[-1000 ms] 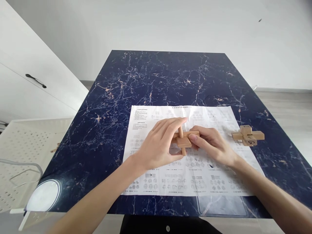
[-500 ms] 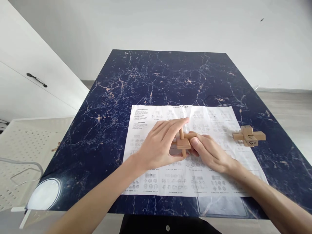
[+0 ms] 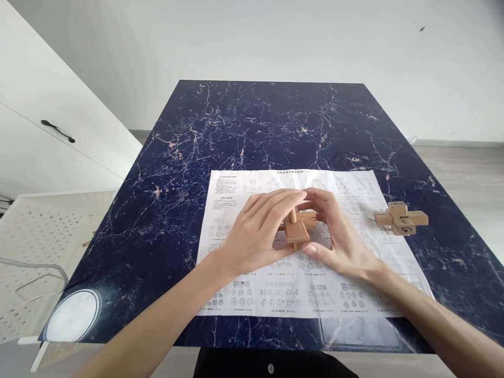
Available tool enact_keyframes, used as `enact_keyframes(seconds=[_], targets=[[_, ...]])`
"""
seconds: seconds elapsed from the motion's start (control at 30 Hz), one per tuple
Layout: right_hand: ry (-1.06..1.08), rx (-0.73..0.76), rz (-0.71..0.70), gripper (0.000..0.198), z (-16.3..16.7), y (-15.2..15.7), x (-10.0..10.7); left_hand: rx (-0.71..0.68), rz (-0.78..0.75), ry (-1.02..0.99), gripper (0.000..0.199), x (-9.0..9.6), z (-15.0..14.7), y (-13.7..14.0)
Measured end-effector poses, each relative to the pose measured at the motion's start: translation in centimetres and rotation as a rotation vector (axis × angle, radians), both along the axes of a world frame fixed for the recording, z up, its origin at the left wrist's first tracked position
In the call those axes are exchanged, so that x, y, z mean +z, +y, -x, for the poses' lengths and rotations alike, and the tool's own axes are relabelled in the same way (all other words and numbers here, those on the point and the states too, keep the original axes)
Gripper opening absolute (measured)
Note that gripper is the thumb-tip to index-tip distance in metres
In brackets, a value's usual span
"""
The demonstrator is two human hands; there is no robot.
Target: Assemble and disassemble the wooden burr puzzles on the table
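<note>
A pale wooden interlocking puzzle of crossed bars, a round rod and a square block is held just above the printed sheet. My left hand grips it from the left, fingers over the upright rod and thumb below. From the right, my right hand curves around the same puzzle. Its thumb lies at the block's lower right edge, and its bent fingers reach behind and above, meeting my left fingertips. Some contact points are hidden. A short, thick bar end shows between the hands.
Another assembled wooden cross puzzle, with marks on its faces, rests at the sheet's right edge. The dark blue marbled table carries everything. At left are a white perforated cart and a white cabinet with a black handle.
My right hand has let go of the right-hand bar and spread upward around the puzzle. The puzzle has turned slightly, showing more of the block's face. My left hand keeps its grip.
</note>
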State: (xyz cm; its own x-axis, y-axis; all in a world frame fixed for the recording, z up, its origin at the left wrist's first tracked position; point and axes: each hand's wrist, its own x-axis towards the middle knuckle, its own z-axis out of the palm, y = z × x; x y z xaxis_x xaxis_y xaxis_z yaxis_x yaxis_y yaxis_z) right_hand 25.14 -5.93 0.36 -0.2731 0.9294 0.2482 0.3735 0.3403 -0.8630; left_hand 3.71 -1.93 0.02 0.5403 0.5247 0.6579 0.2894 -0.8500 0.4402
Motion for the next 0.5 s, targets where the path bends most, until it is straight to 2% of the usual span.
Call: enact_keyframes(seconds=[0.17,0.5], targets=[[-0.021,0.029,0.048,0.074,0.1,-0.16,0.12,-0.002,0.019,0.019,0.064,0.0,-0.04,-0.06],[0.042,-0.042,0.065,0.065,0.1,0.02,0.18,-0.074,0.0,0.113,0.066,-0.12,-0.31,-0.37]])
